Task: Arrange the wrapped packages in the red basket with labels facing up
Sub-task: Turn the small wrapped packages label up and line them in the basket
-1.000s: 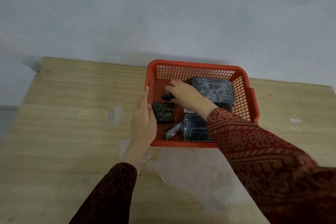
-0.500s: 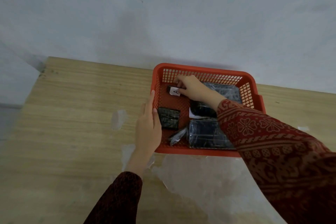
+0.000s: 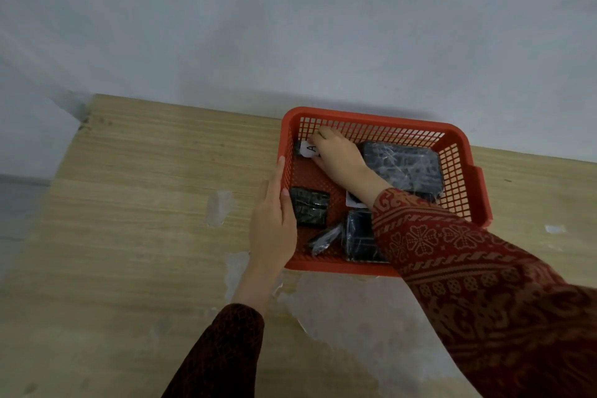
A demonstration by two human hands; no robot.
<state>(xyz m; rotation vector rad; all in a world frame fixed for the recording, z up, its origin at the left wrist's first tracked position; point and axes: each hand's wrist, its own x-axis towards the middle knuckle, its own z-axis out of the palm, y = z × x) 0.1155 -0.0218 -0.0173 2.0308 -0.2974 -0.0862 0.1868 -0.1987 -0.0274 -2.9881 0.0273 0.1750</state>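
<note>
A red mesh basket [image 3: 458, 155] stands on the wooden table [image 3: 145, 203] near the wall. My right hand [image 3: 339, 155] reaches into its far left corner and holds a small black wrapped package [image 3: 305, 149] whose white label marked "A" faces up. My left hand [image 3: 274, 220] lies flat against the basket's left rim, fingers straight. Inside lie a large black wrapped package [image 3: 403, 165] at the far right, a small square one [image 3: 309, 211] at the left, a medium one [image 3: 360, 236] at the front, and a thin wrapped piece [image 3: 323, 240]. A white label [image 3: 353, 199] shows under my wrist.
A grey wall rises right behind the table. Patches of worn, peeled finish [image 3: 339, 317] mark the tabletop in front of the basket. The table's left edge [image 3: 64, 155] drops off to the floor.
My right hand carried the small labelled package from the basket's middle to its far left corner, now label up. The left hand stayed on the rim.
</note>
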